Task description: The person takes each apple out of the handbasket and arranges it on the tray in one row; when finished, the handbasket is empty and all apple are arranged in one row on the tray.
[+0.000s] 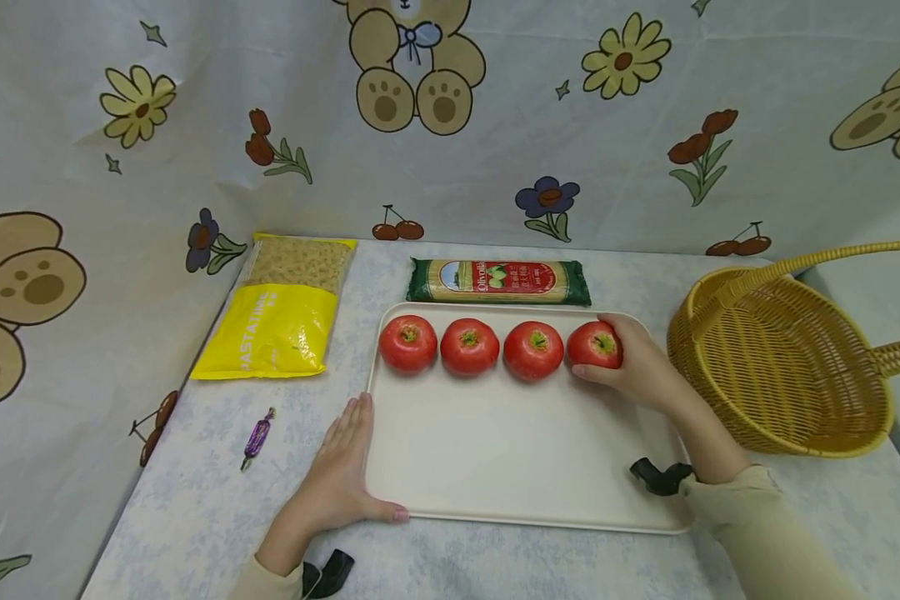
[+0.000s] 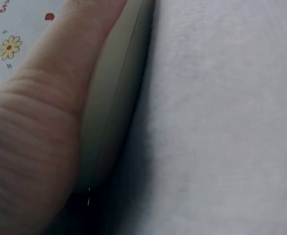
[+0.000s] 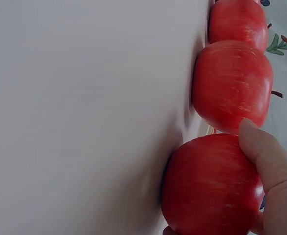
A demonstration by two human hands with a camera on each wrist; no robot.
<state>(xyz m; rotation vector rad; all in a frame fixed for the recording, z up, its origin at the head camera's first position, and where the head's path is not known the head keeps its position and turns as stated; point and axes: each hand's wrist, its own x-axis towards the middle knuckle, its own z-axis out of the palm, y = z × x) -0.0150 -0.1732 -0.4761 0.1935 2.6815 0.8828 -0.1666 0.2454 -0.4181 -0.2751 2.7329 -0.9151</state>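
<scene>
Several red apples stand in a row along the far side of a cream tray (image 1: 510, 450). My right hand (image 1: 637, 362) grips the rightmost apple (image 1: 594, 344), thumb on the near side and fingers round the back. In the right wrist view the thumb presses on that apple (image 3: 209, 188), close to a neighbouring apple (image 3: 234, 85) with a dark stem. At the tray's near left corner, my left hand (image 1: 337, 475) rests against the edge with fingers straight and thumb along the front. The left wrist view shows this hand (image 2: 40, 127) beside the tray's side wall (image 2: 107, 98).
A yellow pasta bag (image 1: 277, 325) lies at the back left, with a purple wrapped candy (image 1: 257, 439) nearer. Behind the tray is a spaghetti pack (image 1: 498, 282). A wicker basket (image 1: 780, 367) with a tall handle stands at the right, close to my right forearm.
</scene>
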